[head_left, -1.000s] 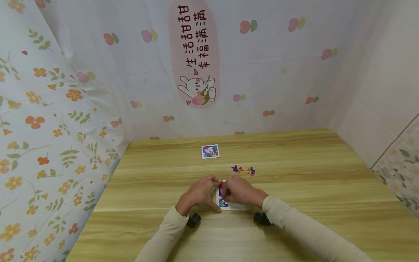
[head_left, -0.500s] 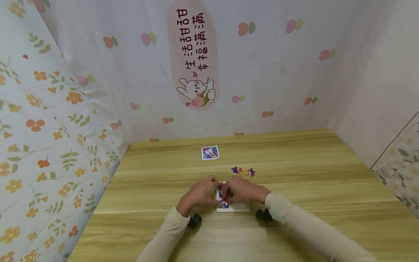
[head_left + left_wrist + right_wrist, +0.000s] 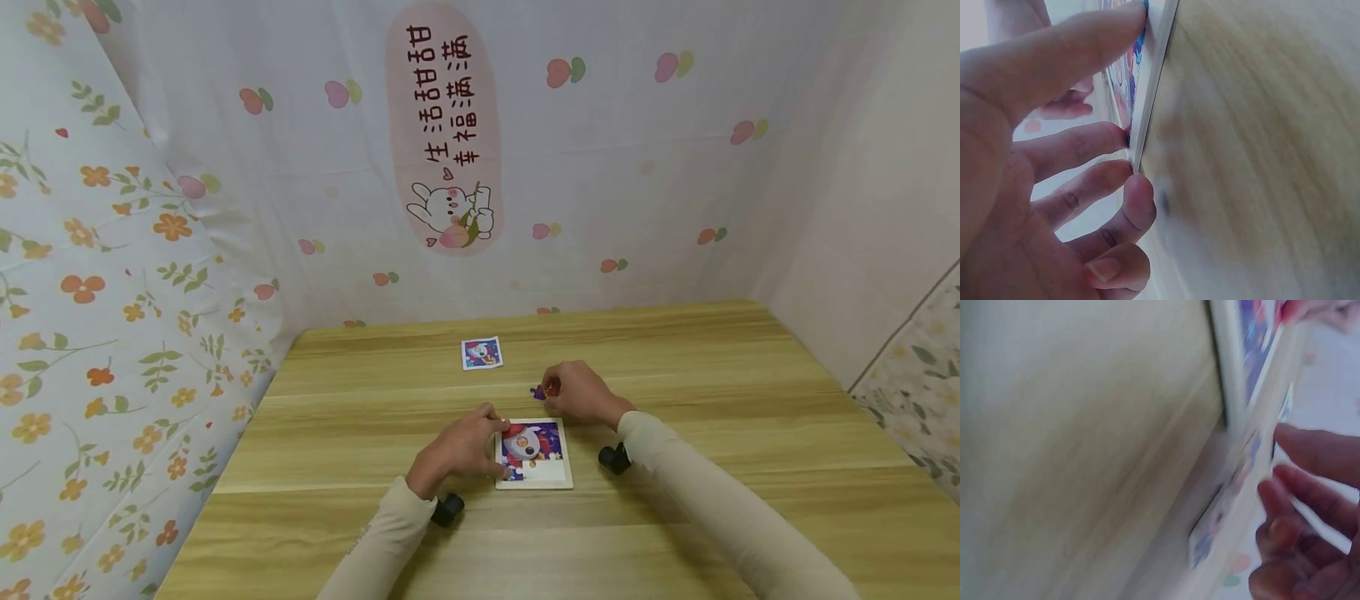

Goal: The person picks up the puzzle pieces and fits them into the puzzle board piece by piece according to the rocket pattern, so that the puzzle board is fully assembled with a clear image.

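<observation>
A square jigsaw puzzle in a white tray (image 3: 568,471) lies on the table. Its picture is a white character on purple, with a bare white patch at the lower right. My left hand (image 3: 463,442) holds the tray's left side, thumb at the near corner and fingers at the far one. Beyond the tray, my right hand (image 3: 581,393) hovers over the loose pieces, thumb and fingers apart. A purple jigsaw piece (image 3: 537,392) shows just left of its fingertips. The right wrist view shows another piece (image 3: 1205,531) flat on the table, which the hand hides in the head view.
A small picture card (image 3: 482,353) with a similar character lies farther back on the wood-grain table (image 3: 360,375). Behind the table hangs a printed curtain (image 3: 322,192). A black wrist camera (image 3: 448,509) sits under the left wrist.
My right hand has left the puzzle and moved back and right to the loose pieces, uncovering the picture. The left hand stays at the tray's left side.
</observation>
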`<move>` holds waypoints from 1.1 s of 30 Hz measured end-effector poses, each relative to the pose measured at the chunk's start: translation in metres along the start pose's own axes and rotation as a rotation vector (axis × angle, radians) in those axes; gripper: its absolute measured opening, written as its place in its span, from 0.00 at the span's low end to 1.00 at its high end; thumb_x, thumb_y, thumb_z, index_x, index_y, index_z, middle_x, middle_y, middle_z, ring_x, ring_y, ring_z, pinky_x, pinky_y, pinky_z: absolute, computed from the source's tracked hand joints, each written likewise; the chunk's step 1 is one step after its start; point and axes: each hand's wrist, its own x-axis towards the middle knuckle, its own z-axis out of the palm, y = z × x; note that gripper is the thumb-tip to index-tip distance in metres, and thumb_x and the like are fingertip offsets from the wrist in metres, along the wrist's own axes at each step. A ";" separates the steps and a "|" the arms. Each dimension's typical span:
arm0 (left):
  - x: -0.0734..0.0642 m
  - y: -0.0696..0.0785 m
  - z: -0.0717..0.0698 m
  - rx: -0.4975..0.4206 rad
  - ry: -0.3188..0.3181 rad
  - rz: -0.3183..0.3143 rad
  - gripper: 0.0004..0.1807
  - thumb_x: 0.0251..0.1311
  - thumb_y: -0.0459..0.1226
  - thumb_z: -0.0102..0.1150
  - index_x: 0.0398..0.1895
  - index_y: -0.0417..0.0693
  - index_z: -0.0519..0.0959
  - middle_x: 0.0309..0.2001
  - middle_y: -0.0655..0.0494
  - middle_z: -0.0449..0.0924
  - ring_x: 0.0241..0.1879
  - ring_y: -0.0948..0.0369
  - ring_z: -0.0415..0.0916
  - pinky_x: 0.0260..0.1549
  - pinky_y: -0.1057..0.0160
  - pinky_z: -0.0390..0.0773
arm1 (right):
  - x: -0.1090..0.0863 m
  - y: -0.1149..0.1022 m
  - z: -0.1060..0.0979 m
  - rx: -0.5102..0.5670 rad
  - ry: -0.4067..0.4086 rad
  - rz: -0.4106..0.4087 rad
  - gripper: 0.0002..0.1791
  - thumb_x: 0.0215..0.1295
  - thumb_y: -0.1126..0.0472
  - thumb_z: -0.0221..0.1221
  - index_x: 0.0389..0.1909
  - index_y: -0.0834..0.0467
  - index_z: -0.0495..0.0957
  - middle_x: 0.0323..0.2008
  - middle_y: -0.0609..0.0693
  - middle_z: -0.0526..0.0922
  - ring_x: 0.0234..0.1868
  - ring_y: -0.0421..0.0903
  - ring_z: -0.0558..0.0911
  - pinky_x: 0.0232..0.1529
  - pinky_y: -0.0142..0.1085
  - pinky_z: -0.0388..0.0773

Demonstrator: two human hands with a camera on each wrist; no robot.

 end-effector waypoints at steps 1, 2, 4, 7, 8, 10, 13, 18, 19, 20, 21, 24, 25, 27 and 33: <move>0.000 0.000 0.000 0.006 -0.001 0.001 0.40 0.48 0.50 0.78 0.66 0.49 0.77 0.56 0.56 0.73 0.52 0.62 0.74 0.52 0.64 0.79 | 0.001 0.002 0.000 -0.022 0.011 0.027 0.11 0.56 0.61 0.72 0.38 0.61 0.85 0.31 0.50 0.85 0.30 0.41 0.77 0.34 0.35 0.77; 0.000 0.000 0.000 0.008 -0.004 0.001 0.40 0.48 0.51 0.78 0.66 0.49 0.76 0.56 0.56 0.72 0.51 0.62 0.73 0.52 0.64 0.79 | 0.002 0.004 0.000 -0.037 0.016 0.052 0.13 0.56 0.60 0.72 0.39 0.62 0.85 0.32 0.51 0.84 0.31 0.42 0.78 0.34 0.36 0.77; -0.001 0.000 -0.001 0.013 -0.014 0.000 0.42 0.48 0.51 0.78 0.67 0.49 0.75 0.56 0.57 0.72 0.50 0.63 0.73 0.50 0.65 0.79 | 0.003 0.007 0.000 -0.061 0.018 0.086 0.16 0.55 0.58 0.73 0.41 0.63 0.84 0.33 0.53 0.84 0.31 0.44 0.78 0.34 0.38 0.78; -0.001 0.001 -0.001 0.025 -0.030 0.002 0.45 0.45 0.53 0.79 0.68 0.50 0.74 0.54 0.58 0.72 0.48 0.64 0.72 0.48 0.67 0.78 | 0.005 0.010 0.003 -0.090 0.010 0.106 0.16 0.55 0.56 0.73 0.40 0.63 0.85 0.34 0.52 0.84 0.32 0.44 0.78 0.34 0.38 0.78; -0.002 0.001 0.000 0.028 -0.035 0.003 0.46 0.45 0.54 0.79 0.69 0.50 0.74 0.54 0.59 0.72 0.48 0.64 0.72 0.48 0.67 0.78 | 0.005 0.011 0.004 -0.093 0.008 0.107 0.15 0.55 0.57 0.72 0.39 0.62 0.85 0.34 0.52 0.84 0.32 0.44 0.78 0.35 0.38 0.78; -0.002 0.001 -0.001 0.038 -0.037 0.003 0.47 0.43 0.55 0.80 0.68 0.50 0.75 0.54 0.59 0.72 0.49 0.64 0.72 0.50 0.66 0.78 | 0.007 0.011 0.006 -0.100 0.005 0.096 0.13 0.56 0.57 0.72 0.38 0.61 0.85 0.34 0.52 0.84 0.33 0.44 0.78 0.35 0.39 0.79; -0.003 0.000 -0.002 0.052 -0.037 0.001 0.48 0.41 0.56 0.80 0.68 0.51 0.75 0.54 0.59 0.72 0.50 0.63 0.73 0.53 0.65 0.79 | 0.009 0.010 0.007 -0.091 0.006 0.090 0.10 0.55 0.59 0.71 0.35 0.60 0.84 0.34 0.52 0.84 0.33 0.45 0.78 0.36 0.39 0.79; -0.002 0.000 -0.003 0.055 -0.036 0.001 0.48 0.42 0.57 0.80 0.69 0.51 0.74 0.55 0.58 0.72 0.52 0.63 0.74 0.54 0.64 0.79 | 0.012 0.009 0.006 -0.038 0.011 0.090 0.09 0.53 0.65 0.70 0.33 0.59 0.81 0.31 0.51 0.81 0.31 0.45 0.75 0.32 0.36 0.73; -0.002 0.000 -0.002 0.054 -0.036 0.002 0.49 0.42 0.57 0.80 0.69 0.51 0.74 0.55 0.58 0.72 0.52 0.62 0.74 0.54 0.64 0.79 | 0.012 0.009 0.006 -0.023 0.012 0.088 0.09 0.52 0.65 0.70 0.33 0.58 0.80 0.30 0.50 0.80 0.31 0.45 0.75 0.32 0.36 0.72; -0.002 0.000 -0.002 0.052 -0.035 0.002 0.49 0.42 0.56 0.80 0.69 0.51 0.74 0.55 0.58 0.72 0.52 0.62 0.74 0.54 0.64 0.79 | 0.012 0.009 0.006 -0.004 0.013 0.089 0.09 0.52 0.66 0.70 0.32 0.58 0.79 0.29 0.50 0.80 0.30 0.45 0.74 0.32 0.35 0.71; -0.002 0.000 -0.002 0.051 -0.034 0.001 0.49 0.42 0.56 0.80 0.69 0.51 0.74 0.55 0.58 0.72 0.52 0.62 0.74 0.54 0.64 0.79 | 0.012 0.010 0.006 0.013 0.013 0.089 0.09 0.53 0.67 0.69 0.31 0.58 0.78 0.29 0.50 0.79 0.30 0.44 0.74 0.32 0.34 0.71; -0.001 0.000 -0.001 0.050 -0.031 0.003 0.48 0.41 0.56 0.80 0.69 0.51 0.74 0.55 0.58 0.72 0.52 0.62 0.73 0.54 0.64 0.79 | 0.011 0.011 0.006 0.065 0.017 0.088 0.08 0.55 0.68 0.67 0.30 0.57 0.77 0.28 0.50 0.80 0.30 0.44 0.73 0.32 0.33 0.70; -0.001 0.000 -0.001 0.050 -0.029 0.004 0.49 0.41 0.56 0.80 0.69 0.51 0.74 0.56 0.58 0.72 0.52 0.62 0.73 0.54 0.64 0.79 | 0.011 0.011 0.006 0.088 0.017 0.090 0.07 0.56 0.69 0.67 0.30 0.57 0.77 0.28 0.50 0.80 0.30 0.43 0.74 0.31 0.33 0.71; -0.001 -0.001 -0.001 0.050 -0.026 0.008 0.48 0.41 0.56 0.80 0.69 0.51 0.74 0.56 0.58 0.72 0.53 0.62 0.74 0.54 0.64 0.79 | 0.009 0.012 0.006 0.133 0.016 0.096 0.06 0.57 0.69 0.65 0.29 0.58 0.78 0.28 0.50 0.81 0.29 0.43 0.74 0.30 0.32 0.71; -0.001 -0.002 -0.001 0.036 -0.025 0.012 0.48 0.41 0.56 0.80 0.68 0.51 0.75 0.56 0.57 0.72 0.53 0.61 0.74 0.55 0.63 0.79 | 0.005 0.013 0.002 0.252 0.008 0.098 0.04 0.60 0.70 0.64 0.30 0.59 0.80 0.29 0.51 0.83 0.30 0.43 0.76 0.30 0.33 0.72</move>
